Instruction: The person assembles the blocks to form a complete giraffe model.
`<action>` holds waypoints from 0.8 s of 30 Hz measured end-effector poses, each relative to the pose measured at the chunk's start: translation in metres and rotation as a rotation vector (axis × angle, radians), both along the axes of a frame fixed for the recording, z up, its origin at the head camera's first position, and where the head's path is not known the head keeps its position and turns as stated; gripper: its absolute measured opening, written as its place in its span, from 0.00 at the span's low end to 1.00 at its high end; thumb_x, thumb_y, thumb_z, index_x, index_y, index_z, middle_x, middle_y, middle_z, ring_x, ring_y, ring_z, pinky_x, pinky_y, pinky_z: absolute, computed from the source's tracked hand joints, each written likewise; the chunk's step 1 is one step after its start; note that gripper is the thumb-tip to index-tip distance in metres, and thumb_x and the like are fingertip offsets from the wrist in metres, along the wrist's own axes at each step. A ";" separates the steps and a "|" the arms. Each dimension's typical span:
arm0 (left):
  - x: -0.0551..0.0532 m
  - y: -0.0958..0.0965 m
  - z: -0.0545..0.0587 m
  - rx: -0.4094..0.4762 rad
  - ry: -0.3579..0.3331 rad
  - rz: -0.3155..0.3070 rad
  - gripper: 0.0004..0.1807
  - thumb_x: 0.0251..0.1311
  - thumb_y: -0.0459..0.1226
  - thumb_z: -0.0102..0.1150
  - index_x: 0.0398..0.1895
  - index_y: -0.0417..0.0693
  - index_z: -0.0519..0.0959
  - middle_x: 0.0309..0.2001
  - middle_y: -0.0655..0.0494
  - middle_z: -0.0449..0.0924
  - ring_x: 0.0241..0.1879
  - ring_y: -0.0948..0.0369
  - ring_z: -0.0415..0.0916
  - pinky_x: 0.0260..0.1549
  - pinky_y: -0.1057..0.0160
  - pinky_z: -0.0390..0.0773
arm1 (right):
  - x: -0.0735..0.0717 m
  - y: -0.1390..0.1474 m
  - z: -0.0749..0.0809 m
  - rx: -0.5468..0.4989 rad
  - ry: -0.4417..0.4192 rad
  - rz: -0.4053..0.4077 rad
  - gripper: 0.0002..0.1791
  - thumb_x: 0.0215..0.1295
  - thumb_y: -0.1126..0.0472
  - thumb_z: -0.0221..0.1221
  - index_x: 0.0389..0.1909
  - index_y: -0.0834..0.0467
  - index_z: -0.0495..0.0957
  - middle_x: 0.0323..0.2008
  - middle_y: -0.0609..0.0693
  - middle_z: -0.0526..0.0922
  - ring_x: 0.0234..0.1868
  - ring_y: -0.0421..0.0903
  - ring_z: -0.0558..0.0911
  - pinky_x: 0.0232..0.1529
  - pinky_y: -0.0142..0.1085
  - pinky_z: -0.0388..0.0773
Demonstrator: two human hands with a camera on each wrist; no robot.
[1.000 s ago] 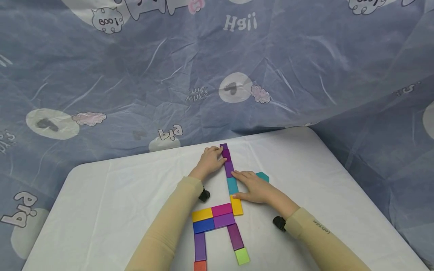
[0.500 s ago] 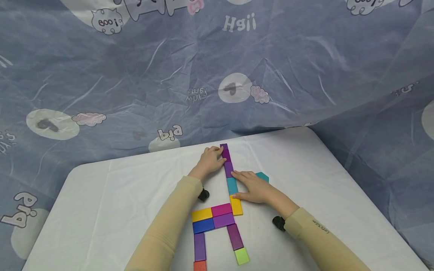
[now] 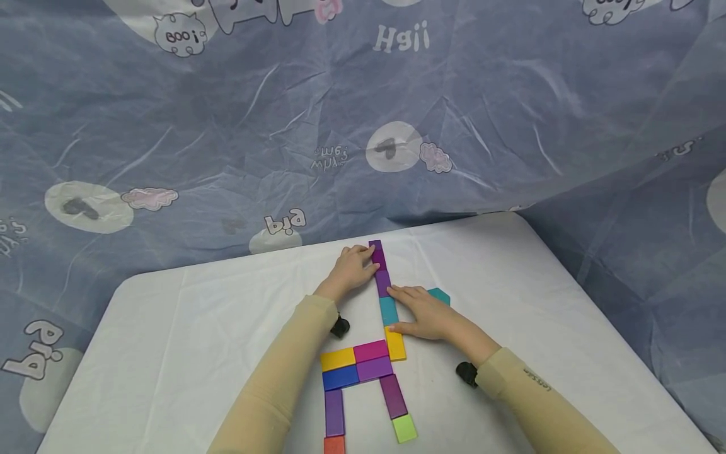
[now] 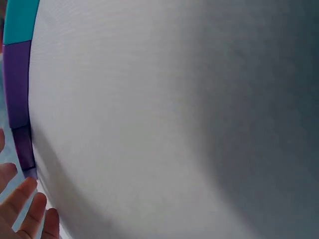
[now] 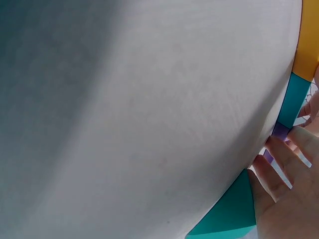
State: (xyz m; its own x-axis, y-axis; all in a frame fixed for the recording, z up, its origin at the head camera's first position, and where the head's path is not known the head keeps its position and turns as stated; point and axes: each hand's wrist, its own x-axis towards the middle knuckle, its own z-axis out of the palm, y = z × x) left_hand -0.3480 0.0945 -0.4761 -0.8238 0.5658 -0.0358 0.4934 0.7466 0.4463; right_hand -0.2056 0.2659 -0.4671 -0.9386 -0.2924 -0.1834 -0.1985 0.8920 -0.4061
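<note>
In the head view a column of flat coloured blocks runs up the white table. From the far end come a small purple block (image 3: 375, 244), a dark magenta block (image 3: 379, 260), a purple block (image 3: 384, 284), a teal block (image 3: 389, 311) and a yellow block (image 3: 396, 346). My left hand (image 3: 348, 271) touches the column's left side near its far end, index finger and thumb spread apart. On the opposite side, my right hand (image 3: 426, 313) lies with extended fingers, index tip at the purple block, thumb at the yellow one. A teal angular block (image 5: 227, 211) is partly hidden behind it.
Nearer me, two rows of yellow, pink, blue and purple blocks (image 3: 374, 369) adjoin the column. Below hang two legs, one ending in a lime block (image 3: 405, 429), one in an orange block (image 3: 334, 445). A printed grey-blue curtain (image 3: 317, 126) backs the table (image 3: 187, 353).
</note>
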 end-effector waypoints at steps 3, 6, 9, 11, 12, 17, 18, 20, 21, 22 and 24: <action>0.003 -0.008 0.003 0.027 0.001 0.003 0.30 0.72 0.48 0.49 0.74 0.51 0.63 0.70 0.47 0.67 0.65 0.46 0.63 0.68 0.52 0.64 | 0.000 -0.003 0.000 0.002 -0.008 0.005 0.46 0.62 0.36 0.60 0.75 0.55 0.59 0.74 0.57 0.62 0.73 0.59 0.62 0.69 0.58 0.64; 0.007 -0.018 0.011 0.057 0.016 -0.001 0.28 0.72 0.47 0.50 0.73 0.51 0.66 0.69 0.47 0.67 0.65 0.47 0.63 0.68 0.52 0.64 | 0.000 -0.004 0.000 0.006 -0.008 0.009 0.46 0.62 0.36 0.60 0.75 0.55 0.59 0.74 0.57 0.62 0.73 0.59 0.61 0.69 0.58 0.64; 0.013 -0.028 0.019 0.097 0.050 -0.018 0.27 0.70 0.46 0.53 0.69 0.48 0.70 0.68 0.46 0.69 0.64 0.46 0.64 0.67 0.51 0.65 | -0.001 -0.005 0.000 0.014 0.000 0.010 0.46 0.62 0.36 0.60 0.75 0.55 0.59 0.74 0.57 0.62 0.73 0.59 0.62 0.68 0.59 0.64; 0.020 -0.036 0.024 0.112 0.067 -0.035 0.26 0.69 0.45 0.55 0.67 0.46 0.72 0.67 0.46 0.70 0.63 0.46 0.65 0.66 0.51 0.66 | -0.001 -0.005 0.000 0.017 0.003 0.008 0.46 0.62 0.36 0.60 0.75 0.55 0.59 0.74 0.57 0.62 0.73 0.59 0.62 0.68 0.59 0.64; 0.024 -0.041 0.026 0.117 0.075 -0.045 0.25 0.68 0.45 0.56 0.66 0.46 0.73 0.66 0.46 0.71 0.63 0.46 0.65 0.65 0.51 0.66 | -0.001 -0.005 0.000 0.018 0.004 0.007 0.47 0.62 0.36 0.60 0.75 0.55 0.59 0.74 0.57 0.62 0.73 0.59 0.62 0.68 0.59 0.64; 0.052 -0.070 0.036 0.116 0.049 -0.106 0.24 0.67 0.44 0.58 0.65 0.48 0.75 0.67 0.46 0.71 0.64 0.47 0.64 0.65 0.49 0.67 | -0.002 -0.005 0.000 0.015 -0.005 0.001 0.47 0.61 0.35 0.60 0.76 0.55 0.58 0.74 0.58 0.62 0.73 0.61 0.62 0.67 0.61 0.64; 0.058 -0.076 0.037 0.114 0.040 -0.119 0.24 0.67 0.44 0.58 0.64 0.48 0.76 0.67 0.46 0.71 0.64 0.47 0.64 0.65 0.49 0.67 | -0.002 -0.005 0.000 0.015 -0.008 -0.002 0.48 0.61 0.35 0.60 0.76 0.54 0.58 0.74 0.58 0.62 0.73 0.61 0.61 0.67 0.61 0.64; 0.072 -0.089 0.038 0.110 0.016 -0.141 0.24 0.67 0.45 0.58 0.64 0.48 0.76 0.67 0.47 0.70 0.65 0.48 0.63 0.66 0.49 0.68 | -0.002 -0.005 0.000 0.016 -0.011 -0.006 0.48 0.61 0.35 0.60 0.76 0.54 0.57 0.74 0.58 0.61 0.73 0.61 0.61 0.68 0.62 0.63; 0.078 -0.095 0.039 0.107 0.004 -0.151 0.24 0.67 0.45 0.58 0.64 0.48 0.75 0.67 0.47 0.70 0.65 0.48 0.63 0.66 0.49 0.68 | -0.002 -0.005 0.000 0.015 -0.014 -0.009 0.48 0.61 0.35 0.60 0.76 0.54 0.57 0.74 0.58 0.61 0.73 0.61 0.61 0.68 0.61 0.63; 0.085 -0.102 0.038 0.104 -0.012 -0.159 0.25 0.67 0.45 0.59 0.65 0.48 0.75 0.68 0.48 0.70 0.66 0.48 0.63 0.66 0.49 0.68 | -0.002 -0.004 0.000 0.011 -0.008 -0.004 0.48 0.62 0.36 0.60 0.76 0.54 0.57 0.74 0.58 0.61 0.73 0.62 0.61 0.68 0.62 0.63; 0.100 -0.114 0.038 0.094 -0.042 -0.173 0.25 0.67 0.45 0.58 0.65 0.49 0.75 0.68 0.48 0.69 0.67 0.49 0.63 0.66 0.48 0.68 | -0.002 -0.004 0.000 0.006 -0.004 0.003 0.47 0.62 0.36 0.60 0.76 0.55 0.56 0.74 0.58 0.61 0.73 0.62 0.61 0.68 0.62 0.63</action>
